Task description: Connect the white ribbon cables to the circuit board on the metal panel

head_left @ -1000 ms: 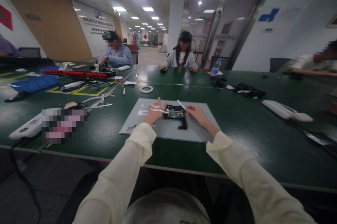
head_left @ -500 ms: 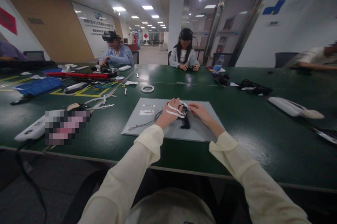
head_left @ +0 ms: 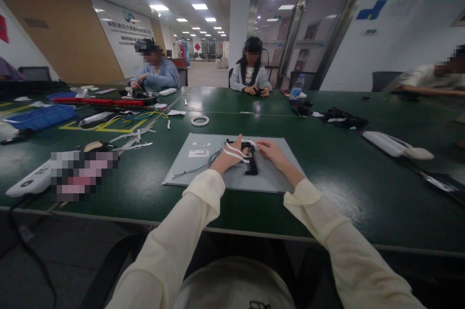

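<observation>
On a grey panel (head_left: 196,172) lies a black angular frame-like part (head_left: 252,166) with a grey cable (head_left: 192,171) running off to the left. My left hand (head_left: 230,156) is at the left side of the black part, thumb and index finger apart. Narrow strips of white tape (head_left: 234,150) run across the back of this hand. My right hand (head_left: 272,151) pinches the end of a white tape strip at the top right of the black part. The fingertips and the joint under the tape are too small to make out well.
A roll of white tape (head_left: 200,120) lies beyond the panel. Left are a blue tray (head_left: 41,117), loose tape strips (head_left: 136,140) and a white device (head_left: 39,176). Another white device (head_left: 392,144) lies right, near black straps (head_left: 341,117). Other people sit around the green table (head_left: 327,168).
My left hand has drawn back slightly from the black part, its thumb and index finger now more apart. The right hand keeps its pinch on the tape. The whole view has shifted a little.
</observation>
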Tool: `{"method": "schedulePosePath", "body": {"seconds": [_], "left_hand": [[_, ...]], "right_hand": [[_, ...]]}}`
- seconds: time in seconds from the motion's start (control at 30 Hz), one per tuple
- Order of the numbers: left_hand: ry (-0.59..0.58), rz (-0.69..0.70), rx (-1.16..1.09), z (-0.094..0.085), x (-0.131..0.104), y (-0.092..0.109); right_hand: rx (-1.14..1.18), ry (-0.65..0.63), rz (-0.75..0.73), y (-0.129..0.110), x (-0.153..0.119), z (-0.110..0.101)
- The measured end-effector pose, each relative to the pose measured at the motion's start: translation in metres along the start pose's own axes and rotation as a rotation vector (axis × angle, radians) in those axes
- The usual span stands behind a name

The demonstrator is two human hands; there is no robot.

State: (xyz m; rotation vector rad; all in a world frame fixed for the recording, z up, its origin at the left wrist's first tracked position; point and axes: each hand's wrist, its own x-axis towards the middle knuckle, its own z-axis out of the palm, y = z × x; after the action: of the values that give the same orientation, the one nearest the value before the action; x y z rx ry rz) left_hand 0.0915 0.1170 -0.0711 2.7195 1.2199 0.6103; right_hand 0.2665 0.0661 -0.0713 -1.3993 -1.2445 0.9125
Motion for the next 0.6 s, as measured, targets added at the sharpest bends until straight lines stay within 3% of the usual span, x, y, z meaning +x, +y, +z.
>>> {"method": "schedulePosePath", "body": {"seconds": [0.13,0.23,0.43,0.6], "left_hand": [[0.018,0.006,-0.111,0.004,0.002,-0.005],[0.127,-0.064,-0.362,0.002,0.006,-0.009],[0.335,-0.284,-0.629,-0.01,0.014,-0.018],[0.304,-0.271,-0.733,-0.02,0.007,-0.016]], "right_hand": [[0.096,0.044,0.021,0.002,0.002,0.0],[0.215,0.042,0.004,0.0,0.002,0.001],[0.3,-0.12,-0.015,-0.017,-0.011,0.009],[0.236,-0.093,-0.002,-0.018,-0.014,0.011]]}}
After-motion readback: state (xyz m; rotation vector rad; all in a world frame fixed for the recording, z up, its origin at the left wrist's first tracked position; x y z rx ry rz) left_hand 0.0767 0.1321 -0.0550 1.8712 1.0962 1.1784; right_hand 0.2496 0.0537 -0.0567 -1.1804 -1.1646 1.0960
